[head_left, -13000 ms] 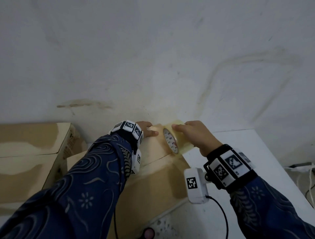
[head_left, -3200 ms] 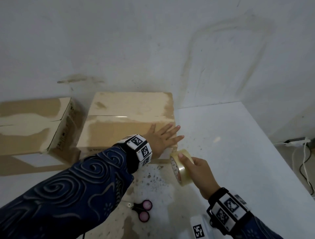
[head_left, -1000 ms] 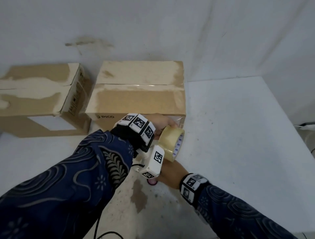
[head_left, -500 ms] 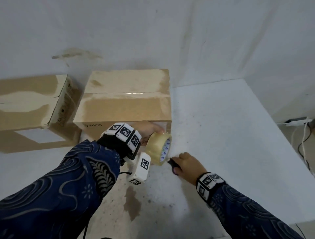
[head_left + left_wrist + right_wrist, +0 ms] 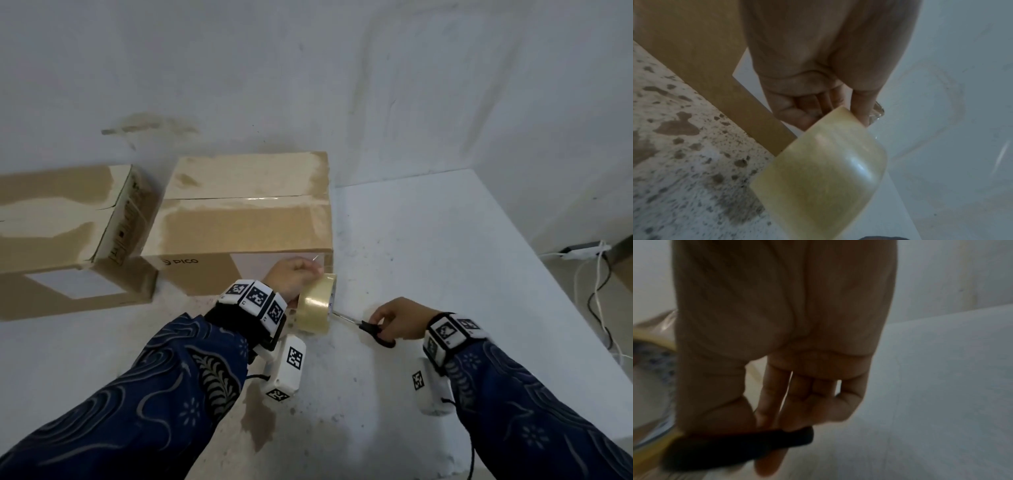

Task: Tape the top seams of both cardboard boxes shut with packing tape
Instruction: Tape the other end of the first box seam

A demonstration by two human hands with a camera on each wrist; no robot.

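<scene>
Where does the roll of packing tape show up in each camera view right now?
Head: tape roll centre, in the left hand.
Left wrist: fills the lower centre.
Right wrist: only a yellowish sliver at the left edge.
Shared landmark: the white table.

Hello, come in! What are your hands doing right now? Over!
Left hand grips tape roll beside right box. Right hand holds scissors, blades pointing at the roll. Left box seam looks untaped. Nothing in the way.
</scene>
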